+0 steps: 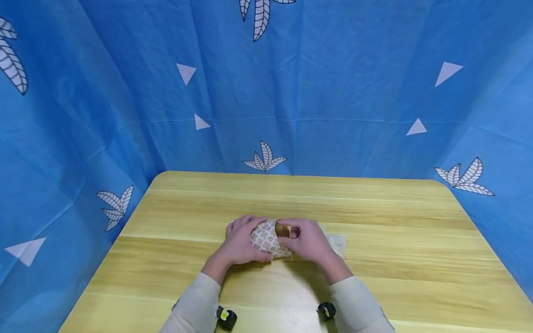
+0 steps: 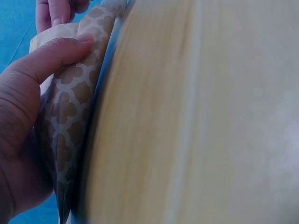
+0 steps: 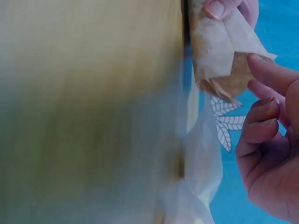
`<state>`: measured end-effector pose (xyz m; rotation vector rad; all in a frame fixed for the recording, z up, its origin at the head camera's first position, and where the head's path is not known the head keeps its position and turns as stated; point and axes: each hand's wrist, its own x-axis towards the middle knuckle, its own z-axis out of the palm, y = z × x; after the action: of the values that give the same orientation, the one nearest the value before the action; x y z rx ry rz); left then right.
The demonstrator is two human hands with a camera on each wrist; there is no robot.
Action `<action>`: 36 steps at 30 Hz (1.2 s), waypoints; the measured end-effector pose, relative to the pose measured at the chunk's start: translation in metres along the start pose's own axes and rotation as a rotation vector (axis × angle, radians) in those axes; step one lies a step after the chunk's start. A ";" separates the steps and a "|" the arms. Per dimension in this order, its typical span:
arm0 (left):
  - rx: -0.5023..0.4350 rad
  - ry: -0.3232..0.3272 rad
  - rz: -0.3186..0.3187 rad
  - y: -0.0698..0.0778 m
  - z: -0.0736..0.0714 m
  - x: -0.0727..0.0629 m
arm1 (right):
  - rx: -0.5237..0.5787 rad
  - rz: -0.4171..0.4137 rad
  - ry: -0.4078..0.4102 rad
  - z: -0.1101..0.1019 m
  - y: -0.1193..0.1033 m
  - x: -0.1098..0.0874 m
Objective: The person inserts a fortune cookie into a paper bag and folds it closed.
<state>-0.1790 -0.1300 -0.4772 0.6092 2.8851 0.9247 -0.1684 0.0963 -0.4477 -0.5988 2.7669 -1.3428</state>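
Observation:
A brown paper bag (image 1: 265,238) with a white lattice pattern lies between my hands over the table, its mouth facing right. My left hand (image 1: 243,243) grips its left part, the thumb (image 2: 70,50) laid along the near side and the fingers over the far side. At the mouth, my right hand (image 1: 307,240) holds the paper edge with thumb and forefinger, while the other fingers curl in. The plain brown inside of the bag (image 3: 240,77) shows in the right wrist view. The bag's far side is partly hidden by the left hand.
A clear plastic wrapper (image 1: 338,244) lies on the wooden table (image 1: 395,240) just right of my right wrist. Black wrist-camera mounts (image 1: 226,319) sit under both sleeves. A blue patterned curtain (image 1: 333,92) hangs behind and at the sides of the table.

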 end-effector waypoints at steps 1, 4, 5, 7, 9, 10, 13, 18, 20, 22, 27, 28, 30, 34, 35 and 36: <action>-0.002 0.004 0.001 0.000 0.000 0.000 | -0.003 0.005 0.006 -0.002 0.000 -0.001; -0.009 0.016 0.004 0.000 0.000 0.000 | -0.003 0.029 0.014 -0.009 -0.002 -0.003; -0.011 0.019 0.006 0.000 0.000 0.000 | -0.004 0.036 0.016 -0.012 -0.002 -0.003; -0.014 0.022 0.007 0.000 0.000 0.000 | -0.012 0.057 0.023 -0.017 -0.003 -0.005; -0.015 0.024 0.009 0.000 0.000 0.000 | -0.014 0.077 0.032 -0.022 -0.003 -0.007; -0.014 0.024 0.010 0.000 0.000 0.000 | -0.018 0.082 0.036 -0.024 -0.002 -0.008; -0.014 0.020 0.006 0.000 0.000 0.000 | -0.023 0.107 0.045 -0.029 0.000 -0.011; -0.009 0.013 -0.005 0.001 -0.001 0.000 | -0.041 0.132 0.054 -0.038 0.007 -0.016; -0.008 0.010 -0.010 0.002 -0.001 0.000 | -0.051 0.140 0.056 -0.041 0.011 -0.018; -0.006 0.009 -0.012 0.002 -0.001 0.000 | -0.064 0.141 0.056 -0.044 0.015 -0.021; -0.007 0.010 -0.011 0.002 0.000 0.000 | -0.124 0.132 0.056 -0.049 0.026 -0.027; -0.007 0.010 -0.009 0.002 0.000 0.000 | -0.138 0.134 0.053 -0.049 0.027 -0.029; -0.005 0.009 -0.008 0.002 0.001 0.001 | -0.160 0.144 0.046 -0.050 0.031 -0.031; -0.009 0.007 -0.007 0.002 0.001 0.001 | -0.201 0.161 0.035 -0.052 0.037 -0.033; -0.010 0.007 -0.007 0.002 0.001 0.001 | -0.208 0.163 0.032 -0.052 0.039 -0.033; -0.011 0.007 -0.007 0.002 0.001 0.001 | -0.219 0.162 0.031 -0.053 0.040 -0.033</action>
<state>-0.1792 -0.1271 -0.4768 0.5959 2.8845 0.9426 -0.1599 0.1697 -0.4498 -0.3506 2.9355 -1.0367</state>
